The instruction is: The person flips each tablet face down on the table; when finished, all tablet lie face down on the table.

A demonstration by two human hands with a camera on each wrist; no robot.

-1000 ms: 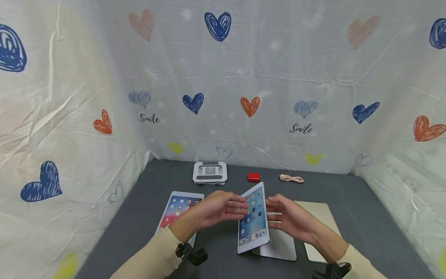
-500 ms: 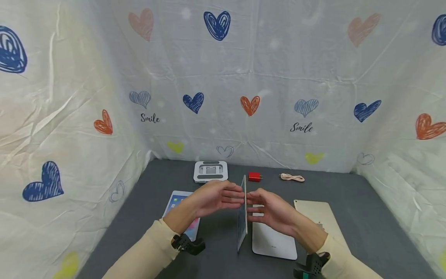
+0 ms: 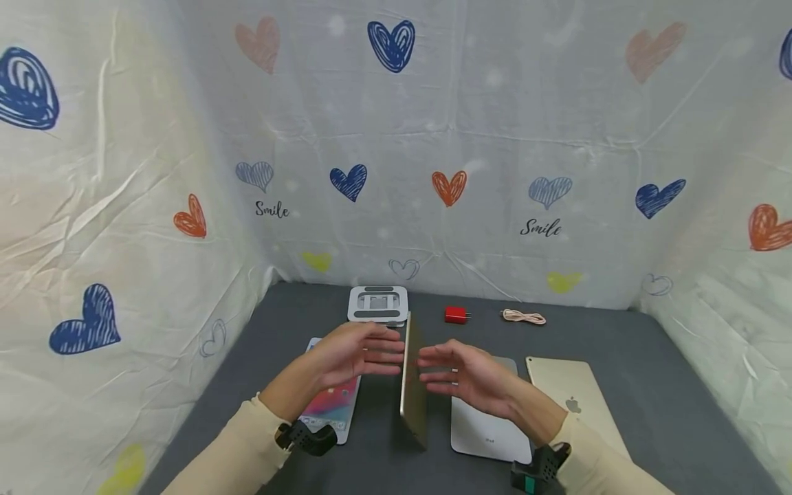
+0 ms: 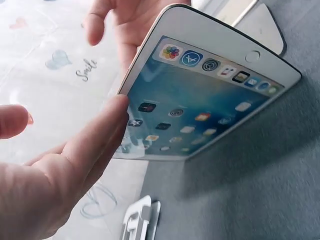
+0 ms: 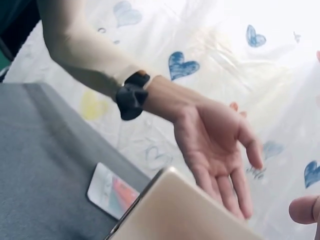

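Observation:
A tablet with a gold back (image 3: 413, 395) stands upright on its edge between both hands, seen nearly edge-on in the head view. Its lit screen (image 4: 200, 105), full of app icons, faces the left hand. My left hand (image 3: 353, 354) has straight fingers, with the fingertips right at the tablet's border in the left wrist view. On the gold side, my right hand (image 3: 473, 378) extends straight fingers toward the back, a small gap showing in the head view. Partly under the left forearm lies a white tablet (image 3: 334, 412) with its screen lit.
A silver tablet (image 3: 489, 436) lies face down beneath the right hand, and a gold one (image 3: 575, 385) lies to its right. Along the back are a folding stand (image 3: 379, 315), a red charger plug (image 3: 456, 315) and a coiled cable (image 3: 523, 317). Heart-printed cloth walls surround the grey table.
The upright tablet has swung from showing its screen, through edge-on, to showing its gold back. It has shifted left, and both hands have moved left with it.

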